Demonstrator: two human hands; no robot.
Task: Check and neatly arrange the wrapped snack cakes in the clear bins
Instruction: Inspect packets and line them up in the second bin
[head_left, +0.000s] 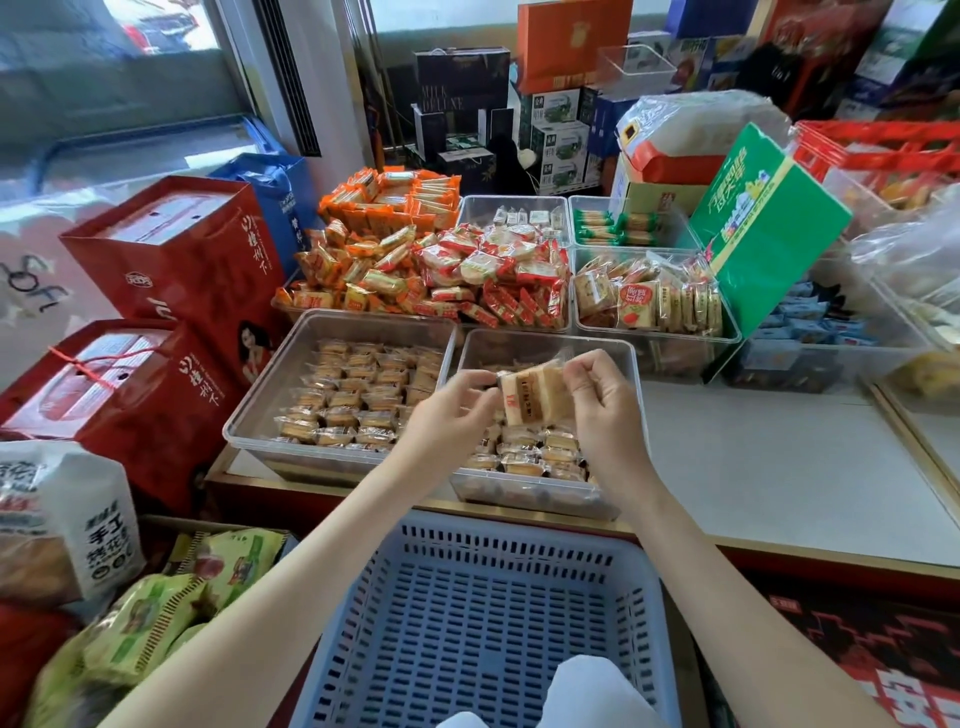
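Fig. Counter bears L bin beside R bin; snack cake is above R bin, btwn L hand & R hand. Basket in front; gift bags left; more bins behind.

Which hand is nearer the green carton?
Right. The right hand pinches the wrapped snack cake on the side toward the green carton; the left hand holds the cake's other end, farther away.

Glossy clear-plastic bin, crinkly film-wrapped snack cake, matt blue plastic basket.
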